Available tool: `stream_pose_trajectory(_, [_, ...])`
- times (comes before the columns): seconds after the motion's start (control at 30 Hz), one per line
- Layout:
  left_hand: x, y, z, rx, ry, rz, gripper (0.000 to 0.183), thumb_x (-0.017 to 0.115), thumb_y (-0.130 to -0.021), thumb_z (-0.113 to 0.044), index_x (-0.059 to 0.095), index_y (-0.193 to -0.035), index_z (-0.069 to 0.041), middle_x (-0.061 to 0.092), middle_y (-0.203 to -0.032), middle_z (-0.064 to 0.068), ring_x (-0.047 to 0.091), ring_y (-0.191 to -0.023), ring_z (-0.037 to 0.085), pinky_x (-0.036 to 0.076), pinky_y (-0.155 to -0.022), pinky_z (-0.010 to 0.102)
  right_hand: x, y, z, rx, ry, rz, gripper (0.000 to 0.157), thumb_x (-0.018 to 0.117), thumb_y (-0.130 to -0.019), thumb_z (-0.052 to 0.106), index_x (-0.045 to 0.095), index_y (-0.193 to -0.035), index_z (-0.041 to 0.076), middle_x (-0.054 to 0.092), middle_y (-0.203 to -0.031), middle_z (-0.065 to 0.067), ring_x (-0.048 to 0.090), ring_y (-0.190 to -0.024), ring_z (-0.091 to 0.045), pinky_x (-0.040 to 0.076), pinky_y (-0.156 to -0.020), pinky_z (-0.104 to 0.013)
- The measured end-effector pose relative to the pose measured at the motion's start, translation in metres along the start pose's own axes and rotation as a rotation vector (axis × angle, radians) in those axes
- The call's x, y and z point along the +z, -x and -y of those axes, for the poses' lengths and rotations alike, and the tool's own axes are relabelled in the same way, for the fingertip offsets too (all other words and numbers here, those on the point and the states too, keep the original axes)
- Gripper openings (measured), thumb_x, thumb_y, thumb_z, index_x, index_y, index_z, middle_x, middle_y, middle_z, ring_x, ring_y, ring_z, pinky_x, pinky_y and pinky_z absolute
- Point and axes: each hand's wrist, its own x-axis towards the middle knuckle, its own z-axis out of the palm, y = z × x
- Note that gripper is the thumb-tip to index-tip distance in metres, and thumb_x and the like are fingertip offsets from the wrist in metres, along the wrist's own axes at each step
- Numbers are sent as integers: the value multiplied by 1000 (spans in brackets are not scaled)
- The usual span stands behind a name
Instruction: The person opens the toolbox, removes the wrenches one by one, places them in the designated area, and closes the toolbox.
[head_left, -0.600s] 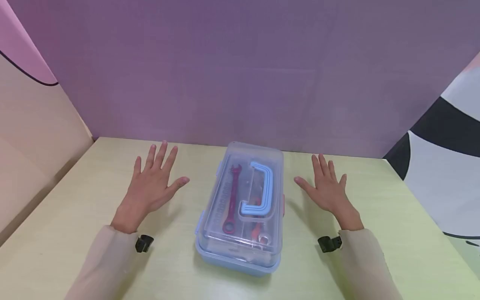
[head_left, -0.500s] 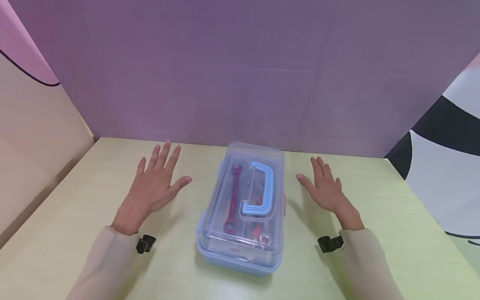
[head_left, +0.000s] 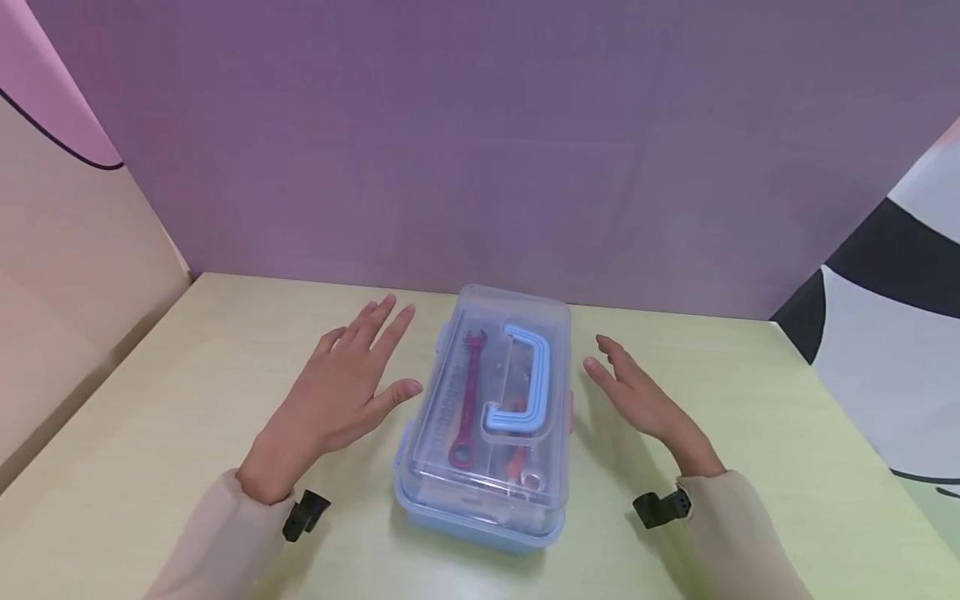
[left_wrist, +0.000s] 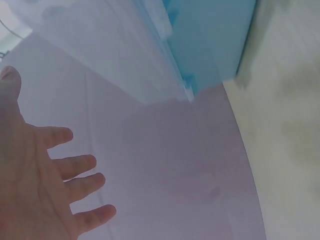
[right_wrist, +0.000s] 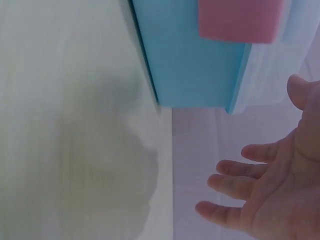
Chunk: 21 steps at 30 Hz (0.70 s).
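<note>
A toolbox [head_left: 480,492] with a blue base and a clear lid lies closed on the table, its light blue handle [head_left: 536,379] folded flat on the lid. Through the lid show a dark red wrench [head_left: 468,400] and a smaller orange-red tool with a metal end. My left hand [head_left: 341,387] hovers left of the box, fingers spread, thumb pointing at its side. On the other side, my right hand [head_left: 637,396] is held up, apart from the box, its fingers extended. The right wrist view shows a pink latch [right_wrist: 240,20] on that side. Neither hand holds anything.
The pale wooden table [head_left: 750,400] reaches back to a purple wall panel [head_left: 480,150]. A beige panel [head_left: 67,292] borders the left, and a black-and-white patterned panel [head_left: 892,333] stands at the right.
My left hand has moved right, closer to the toolbox. The right hand has turned more edge-on and shifted slightly toward the box. The box stays in place.
</note>
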Motion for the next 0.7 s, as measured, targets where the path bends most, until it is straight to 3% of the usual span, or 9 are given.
stream_pose_trajectory(0.07, [1,1,-7,39,-7,-19,79,43,-94,-59,20,-152,-11,20,-158,16,21,-144,35,32,-109,56,1,2,1,0,-29,9,68,31,-103,42,10,-149,-3,18,-153,-29,19,-139,-49,23,-110,-65])
stream_pose_trajectory(0.3, [0,4,-32,158,-41,-57,92,13,-87,-76,27,-150,-10,28,-154,16,27,-142,33,38,-106,53,4,5,2,30,-181,12,63,28,-104,41,16,-147,-4,32,-144,-30,39,-129,-47,37,-105,-58])
stream_pose_trajectory(0.53, [-2,8,-58,219,-88,-53,90,55,-82,-68,30,-150,-14,32,-153,13,32,-141,32,40,-106,50,6,8,-1,68,-387,60,64,27,-104,42,21,-142,-9,37,-137,-31,45,-124,-44,48,-100,-44])
stream_pose_trajectory(0.7, [-3,10,-72,268,-109,-58,93,54,-78,-73,34,-148,-15,30,-155,11,32,-141,30,39,-107,49,6,8,-3,117,-517,101,65,27,-104,44,23,-139,-11,45,-129,-24,54,-115,-28,52,-95,-33])
